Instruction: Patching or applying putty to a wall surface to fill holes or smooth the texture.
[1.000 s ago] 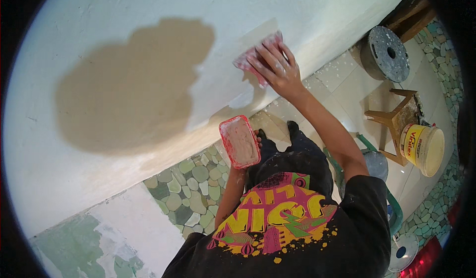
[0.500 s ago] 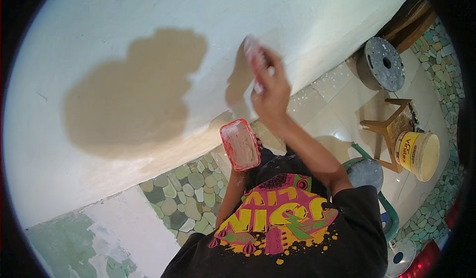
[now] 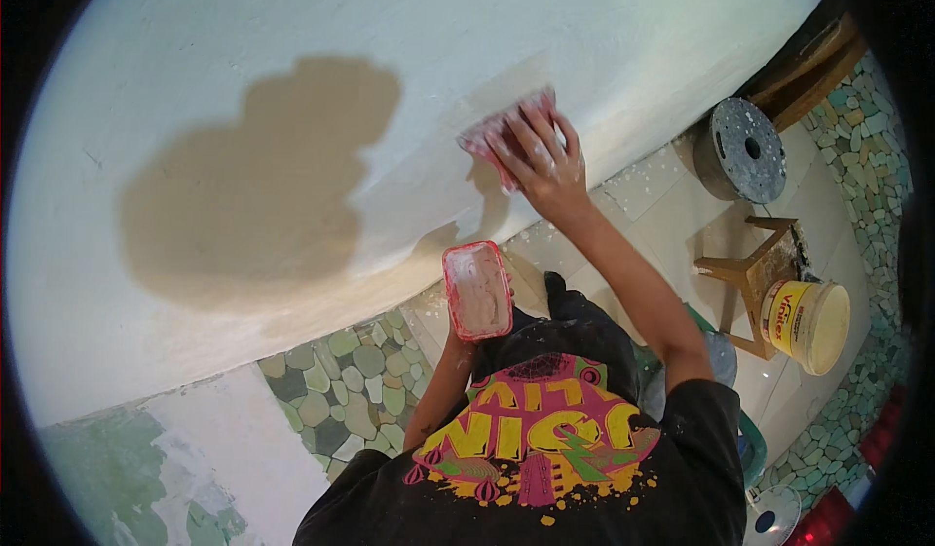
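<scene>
From afar I judge a smoothing stroke on the wall (image 3: 419, 156) in hand, the next calling for steady pressure. The floor (image 3: 662, 205) meets the wall's lower edge; a stool (image 3: 763, 265) and bucket (image 3: 806, 327) occupy its right edge. The left hand (image 3: 511, 285) grips the red tub (image 3: 453, 298); the right hand (image 3: 548, 171) clamps the spreader (image 3: 492, 142) above the wall's lower edge.

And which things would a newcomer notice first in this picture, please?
Probably the large brown shadow on the pale wall, left of centre, and the colourful print on the black T-shirt at the bottom. Near the middle, the right hand holds a reddish spreader against the wall, and below it the left hand holds a red-rimmed tub of pale paste.
</scene>
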Demonstrator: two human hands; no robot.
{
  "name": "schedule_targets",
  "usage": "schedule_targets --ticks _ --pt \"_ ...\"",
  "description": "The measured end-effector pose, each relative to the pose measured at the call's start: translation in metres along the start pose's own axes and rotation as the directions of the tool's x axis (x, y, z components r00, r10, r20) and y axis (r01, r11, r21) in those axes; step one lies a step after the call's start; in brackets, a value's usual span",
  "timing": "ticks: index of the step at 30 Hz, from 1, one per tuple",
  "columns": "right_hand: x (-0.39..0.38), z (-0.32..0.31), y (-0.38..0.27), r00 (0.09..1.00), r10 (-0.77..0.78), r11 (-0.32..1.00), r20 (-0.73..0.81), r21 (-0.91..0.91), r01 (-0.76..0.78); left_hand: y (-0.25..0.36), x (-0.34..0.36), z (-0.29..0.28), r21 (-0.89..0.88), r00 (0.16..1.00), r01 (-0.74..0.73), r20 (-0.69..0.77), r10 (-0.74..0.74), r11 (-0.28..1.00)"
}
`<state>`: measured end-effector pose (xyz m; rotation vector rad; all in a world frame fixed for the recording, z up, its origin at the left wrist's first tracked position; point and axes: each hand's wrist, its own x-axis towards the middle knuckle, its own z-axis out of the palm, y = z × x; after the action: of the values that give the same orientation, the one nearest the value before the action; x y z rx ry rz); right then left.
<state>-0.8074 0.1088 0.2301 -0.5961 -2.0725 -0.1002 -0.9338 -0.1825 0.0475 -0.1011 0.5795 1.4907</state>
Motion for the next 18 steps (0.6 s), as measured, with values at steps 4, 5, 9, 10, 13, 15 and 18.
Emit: schedule_targets --ticks 4,5,9,10,13,15,18 --pt "-0.036 -0.013 -0.01 0.98 0.193 0.97 0.057 0.138 -0.199 -0.002 0.003 -0.002 -0.079 0.999 -0.004 0.035 0.007 0.997" --pt "-0.034 -0.022 -0.007 0.978 0.205 0.971 0.041 0.115 -0.209 -0.003 0.003 -0.003 -0.086 1.0 -0.012 0.007 0.013 0.996" --pt "0.013 -0.047 0.012 0.893 0.418 0.88 -0.166 0.316 -0.354 -0.004 -0.001 -0.006 -0.046 0.999 -0.033 0.008 0.033 0.998" --pt "0.027 -0.05 0.017 0.849 0.495 0.828 -0.181 0.394 -0.399 -0.003 -0.002 -0.007 -0.089 0.999 -0.017 0.028 0.019 0.996" --pt "0.045 -0.042 -0.013 0.832 0.542 0.812 -0.117 0.33 -0.482 0.001 -0.002 -0.005 -0.131 0.998 0.01 0.061 -0.002 0.991" --pt "0.039 -0.029 -0.048 0.873 0.483 0.853 -0.064 0.262 -0.452 0.003 -0.001 -0.003 -0.098 0.999 -0.002 0.05 0.007 0.995" --pt "0.018 -0.027 -0.07 0.931 0.359 0.872 0.07 0.33 -0.361 0.003 0.001 0.001 -0.067 0.996 -0.071 0.043 0.074 0.995"
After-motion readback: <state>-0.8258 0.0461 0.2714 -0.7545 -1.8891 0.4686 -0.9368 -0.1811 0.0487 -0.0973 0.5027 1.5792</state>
